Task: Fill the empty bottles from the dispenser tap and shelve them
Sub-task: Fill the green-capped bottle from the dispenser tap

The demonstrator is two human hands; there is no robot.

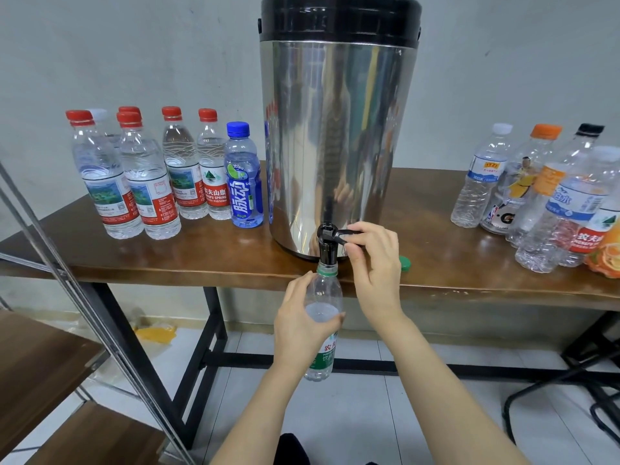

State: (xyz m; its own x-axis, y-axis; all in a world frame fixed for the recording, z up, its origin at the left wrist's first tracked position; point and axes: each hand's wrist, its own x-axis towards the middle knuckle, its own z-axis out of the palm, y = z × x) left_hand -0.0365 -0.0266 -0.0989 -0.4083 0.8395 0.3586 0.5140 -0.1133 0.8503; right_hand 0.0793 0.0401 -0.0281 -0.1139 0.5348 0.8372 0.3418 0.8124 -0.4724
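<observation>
Left hand (303,325) grips an upright bottle (323,317) directly beneath the tap (326,245), whose lever (349,233) the right hand (374,263) pinches.

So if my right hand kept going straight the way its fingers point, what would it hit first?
The right hand points left along the black tap lever it already pinches, so it would press into the tap body first. Past that, probably only open tabletop before the blue bottle, though depth is unclear.

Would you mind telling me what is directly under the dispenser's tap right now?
An uncapped green-labelled bottle, held by the left hand, sits with its mouth at the tap. The right hand is on the lever. The left hand's grip covers part of the bottle, so its water level is unclear.
</observation>
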